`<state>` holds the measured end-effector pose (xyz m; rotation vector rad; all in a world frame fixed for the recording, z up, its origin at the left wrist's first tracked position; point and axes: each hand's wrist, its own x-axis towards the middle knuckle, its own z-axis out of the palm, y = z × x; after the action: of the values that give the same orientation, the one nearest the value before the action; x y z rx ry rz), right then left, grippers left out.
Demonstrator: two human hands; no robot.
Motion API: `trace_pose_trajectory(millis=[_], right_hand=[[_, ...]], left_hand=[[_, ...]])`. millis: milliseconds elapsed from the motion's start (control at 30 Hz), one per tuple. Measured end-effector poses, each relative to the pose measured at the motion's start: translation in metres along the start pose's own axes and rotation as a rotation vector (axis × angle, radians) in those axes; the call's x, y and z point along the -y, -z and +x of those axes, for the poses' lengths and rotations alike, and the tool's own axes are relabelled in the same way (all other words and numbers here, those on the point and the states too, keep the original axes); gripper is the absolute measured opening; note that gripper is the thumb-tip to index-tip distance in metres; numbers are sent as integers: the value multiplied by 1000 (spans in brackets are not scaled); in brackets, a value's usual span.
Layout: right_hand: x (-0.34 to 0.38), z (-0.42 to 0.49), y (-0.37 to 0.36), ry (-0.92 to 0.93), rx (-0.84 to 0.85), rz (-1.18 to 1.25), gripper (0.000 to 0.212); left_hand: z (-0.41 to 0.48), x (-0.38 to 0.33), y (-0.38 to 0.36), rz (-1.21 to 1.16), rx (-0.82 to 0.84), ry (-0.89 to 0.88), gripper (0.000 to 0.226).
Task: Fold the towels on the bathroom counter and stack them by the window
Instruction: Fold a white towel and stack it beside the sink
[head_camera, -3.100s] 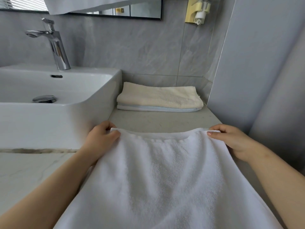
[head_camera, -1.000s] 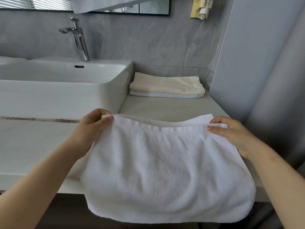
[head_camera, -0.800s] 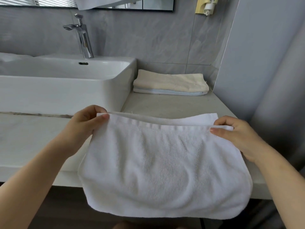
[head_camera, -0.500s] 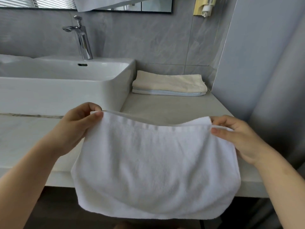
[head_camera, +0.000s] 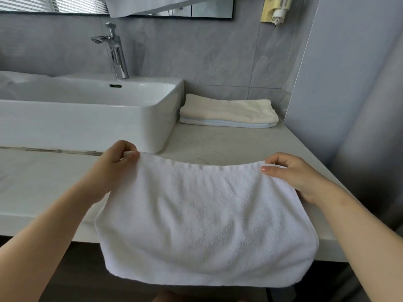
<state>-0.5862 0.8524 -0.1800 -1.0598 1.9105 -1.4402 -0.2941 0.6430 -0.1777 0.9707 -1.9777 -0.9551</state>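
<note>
A white towel (head_camera: 205, 219), doubled over, hangs in the air in front of the counter edge. My left hand (head_camera: 111, 168) pinches its upper left corner and my right hand (head_camera: 292, 175) pinches its upper right corner. The top edge sags between my hands and the fold hangs below the counter (head_camera: 218, 144) front. At the back right of the counter lies a stack of folded towels: a cream towel (head_camera: 226, 111) on top of a pale blue towel (head_camera: 224, 123).
A white rectangular basin (head_camera: 87, 118) with a chrome tap (head_camera: 115, 51) stands on the left of the counter. A grey wall panel (head_camera: 349, 83) bounds the right side. A mirror (head_camera: 165, 7) and a yellow wall dispenser (head_camera: 275, 8) hang above.
The towel, earlier held long and reaching past the bottom of the view, now hangs doubled and short. My hands have lifted slightly and its top edge sags more.
</note>
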Motion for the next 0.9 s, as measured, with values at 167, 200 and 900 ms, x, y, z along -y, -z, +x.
trace_pose_trajectory(millis=[167,200,900], right_hand=[[5,16,-6,-39,26,-213,15],[6,18,-7,-43,30,-250,16],[-7,23,-4,-43,-113,-215,11]], left_hand=[[4,8,-5,46,-30,57,14],[6,9,-5,41,-29,69,13],[20,16,-14,257,-77,79,7]])
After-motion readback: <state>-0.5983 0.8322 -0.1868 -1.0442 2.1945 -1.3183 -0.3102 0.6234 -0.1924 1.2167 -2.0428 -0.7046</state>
